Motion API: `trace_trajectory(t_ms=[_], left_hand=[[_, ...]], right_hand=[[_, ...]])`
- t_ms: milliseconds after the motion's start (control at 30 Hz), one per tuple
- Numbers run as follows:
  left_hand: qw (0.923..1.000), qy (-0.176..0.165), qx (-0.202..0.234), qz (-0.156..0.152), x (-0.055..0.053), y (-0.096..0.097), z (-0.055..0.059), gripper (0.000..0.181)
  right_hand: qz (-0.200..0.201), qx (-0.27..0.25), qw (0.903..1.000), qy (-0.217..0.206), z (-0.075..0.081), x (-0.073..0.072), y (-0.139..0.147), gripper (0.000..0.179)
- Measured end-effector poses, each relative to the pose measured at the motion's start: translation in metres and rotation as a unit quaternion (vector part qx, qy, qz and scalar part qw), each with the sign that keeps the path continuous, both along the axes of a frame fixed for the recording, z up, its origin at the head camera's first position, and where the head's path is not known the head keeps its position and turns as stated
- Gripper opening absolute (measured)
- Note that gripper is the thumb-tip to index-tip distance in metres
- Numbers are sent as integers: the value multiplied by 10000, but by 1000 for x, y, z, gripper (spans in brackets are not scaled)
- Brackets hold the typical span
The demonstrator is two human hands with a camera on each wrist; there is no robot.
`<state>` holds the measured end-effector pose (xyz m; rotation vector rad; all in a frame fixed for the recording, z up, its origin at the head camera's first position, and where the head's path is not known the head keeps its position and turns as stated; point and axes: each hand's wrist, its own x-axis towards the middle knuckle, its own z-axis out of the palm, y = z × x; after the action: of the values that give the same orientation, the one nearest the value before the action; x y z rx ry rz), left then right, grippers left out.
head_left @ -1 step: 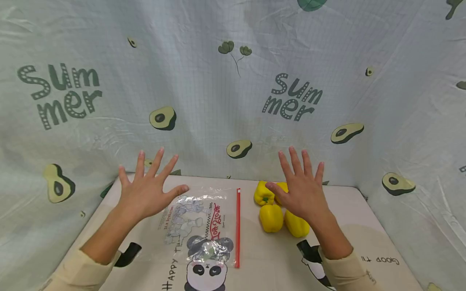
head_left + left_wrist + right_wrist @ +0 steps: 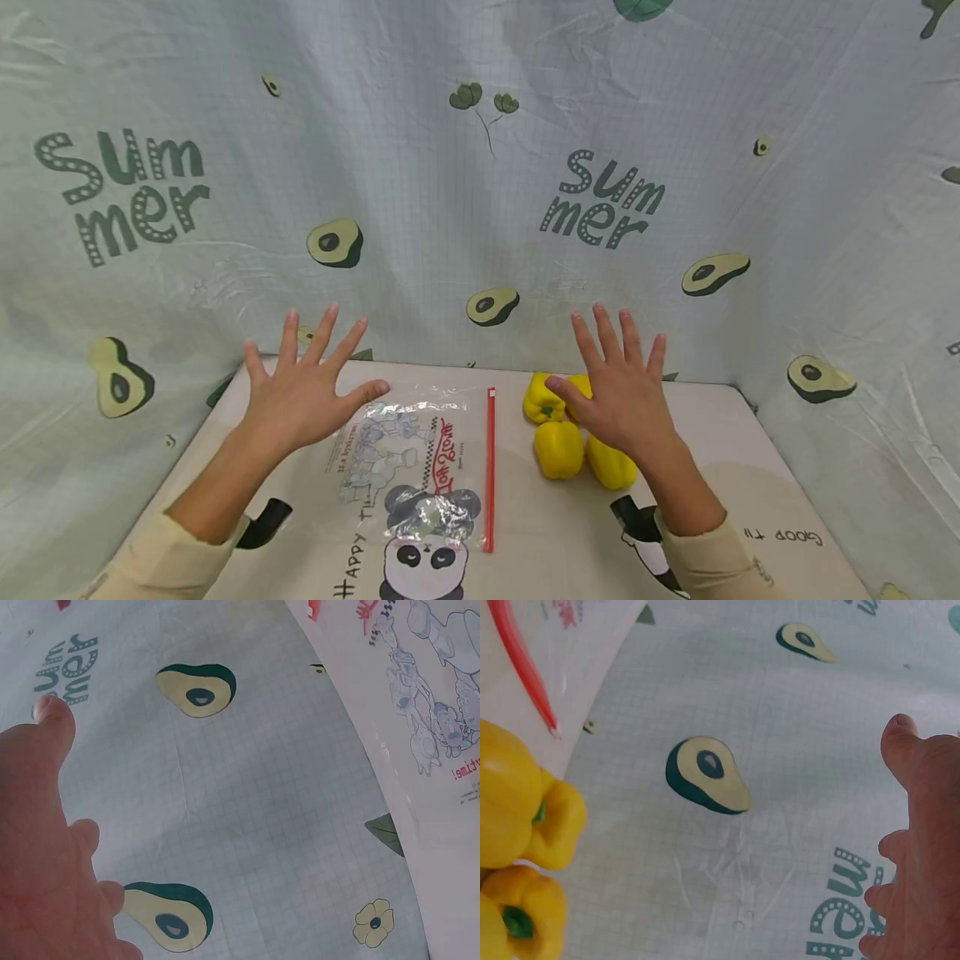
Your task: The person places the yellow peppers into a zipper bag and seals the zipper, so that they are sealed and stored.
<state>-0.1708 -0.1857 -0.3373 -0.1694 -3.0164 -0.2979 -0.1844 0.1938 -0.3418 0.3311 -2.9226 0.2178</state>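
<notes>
Both hands hover over the table with fingers spread, holding nothing. My left hand (image 2: pixel 298 400) is left of a clear plastic zip bag (image 2: pixel 420 458), which lies flat with its red zip strip (image 2: pixel 491 471) on the right side. Cartoon figures and red lettering are printed on the bag. My right hand (image 2: pixel 624 400) is above several yellow bell peppers (image 2: pixel 558 450) and hides part of the group. In the right wrist view, yellow peppers (image 2: pixel 506 795) with green stems sit at the left, apart from the hand (image 2: pixel 937 840). The left wrist view shows my left hand (image 2: pixel 45 847) beside the bag's printed side.
The table (image 2: pixel 517 533) has a pale cover printed with a panda (image 2: pixel 425 558) and lettering. Behind it and along both sides hangs a grey-green curtain (image 2: pixel 420 208) with avocado and "summer" prints.
</notes>
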Motion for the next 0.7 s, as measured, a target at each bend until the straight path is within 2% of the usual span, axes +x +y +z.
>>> trace_trajectory(t_ms=[333, 700], left_hand=[[10000, 3, -8, -86, 7, 0, 7, 96], [9998, -169, 5, -139, 17, 9, 3, 96]], right_hand=[[78, 103, 9999, -37, 0, 6, -11, 98], [151, 23, 9997, -210, -9, 20, -23, 95]])
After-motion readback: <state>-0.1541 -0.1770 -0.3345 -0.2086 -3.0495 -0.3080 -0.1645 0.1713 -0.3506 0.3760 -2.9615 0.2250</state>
